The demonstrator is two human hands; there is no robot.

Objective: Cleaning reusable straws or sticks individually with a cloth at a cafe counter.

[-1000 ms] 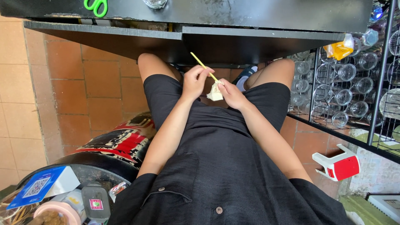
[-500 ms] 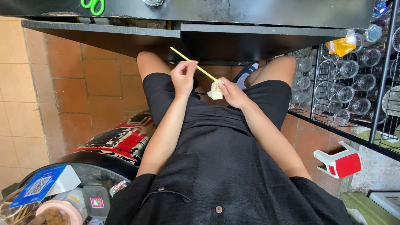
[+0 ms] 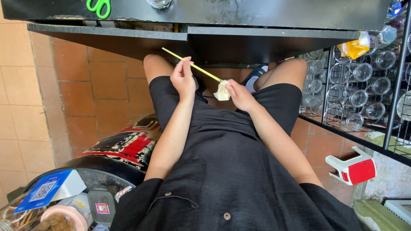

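Skewering was in hand at centre frame, above the lap: left hand (image 3: 183, 79) fingers pinched a yellow stick (image 3: 190, 65), right hand (image 3: 239, 95) fingers clasped a pale dumpling-like piece (image 3: 222, 91) at its tip, so further threading would demand steady alignment.

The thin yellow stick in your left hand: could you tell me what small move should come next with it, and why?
Probably a short push of the stick further into the pale lump. The left hand pinches the stick mid-length, its tip just meets the lump, and the right hand holds the lump steady over the lap. How deep the tip already sits cannot be told.
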